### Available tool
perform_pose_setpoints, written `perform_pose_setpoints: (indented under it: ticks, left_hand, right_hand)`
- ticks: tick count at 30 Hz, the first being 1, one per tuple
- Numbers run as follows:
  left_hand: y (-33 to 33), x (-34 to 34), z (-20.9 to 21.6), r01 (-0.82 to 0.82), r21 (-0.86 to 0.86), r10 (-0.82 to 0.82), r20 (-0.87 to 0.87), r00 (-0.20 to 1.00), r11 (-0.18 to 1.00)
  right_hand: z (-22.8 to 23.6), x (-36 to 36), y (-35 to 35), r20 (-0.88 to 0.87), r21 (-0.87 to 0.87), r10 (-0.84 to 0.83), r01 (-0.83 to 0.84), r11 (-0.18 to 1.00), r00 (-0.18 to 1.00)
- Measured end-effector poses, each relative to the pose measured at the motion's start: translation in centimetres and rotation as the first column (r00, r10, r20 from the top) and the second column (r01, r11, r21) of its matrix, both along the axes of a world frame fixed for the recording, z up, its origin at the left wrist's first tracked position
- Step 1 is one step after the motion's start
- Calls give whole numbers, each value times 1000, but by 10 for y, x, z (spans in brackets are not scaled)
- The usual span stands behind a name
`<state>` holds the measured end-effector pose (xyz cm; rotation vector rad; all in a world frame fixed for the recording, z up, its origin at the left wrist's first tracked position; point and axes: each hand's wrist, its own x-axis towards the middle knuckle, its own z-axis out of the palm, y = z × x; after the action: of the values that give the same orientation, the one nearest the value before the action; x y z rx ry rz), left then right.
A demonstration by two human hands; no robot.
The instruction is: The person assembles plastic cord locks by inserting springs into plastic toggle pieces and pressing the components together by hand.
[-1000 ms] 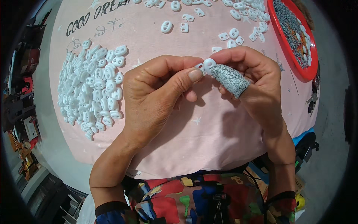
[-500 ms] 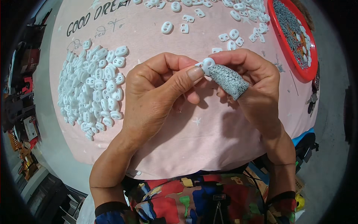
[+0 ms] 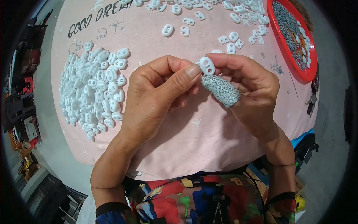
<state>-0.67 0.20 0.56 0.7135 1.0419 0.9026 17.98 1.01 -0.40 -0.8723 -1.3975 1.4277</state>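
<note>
Pinching white oval pc point(image 3: 207, 66) w/ L hand point(image 3: 154, 87) | lying just R of grip, w/ long axis steep, top leaning L | touching R edge w/ R hand point(image 3: 257, 89) (index); R pinch: can't tell

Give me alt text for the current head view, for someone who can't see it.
A left hand and right hand meet at a small white two-holed oval piece above a pink cloth. A speckled grey cover wraps the right thumb. A pile of white pieces lies at left, scattered white pieces lie farther off, and a red tray stands upper right.
</note>
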Motion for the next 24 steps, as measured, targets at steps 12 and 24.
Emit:
perform_pose_setpoints:
  ticks: [12, 24]
  left_hand:
    - [-3, 5, 3, -17, 12, 17, -2, 1000, 1000]
    - [-2, 6, 5, 16, 54, -21, 91, 996, 998]
  right_hand:
    - [-5, 6, -2, 395, 322, -165, 32, 946, 904]
    - [1, 3, 4, 422, 527, -238, -23, 850, 875]
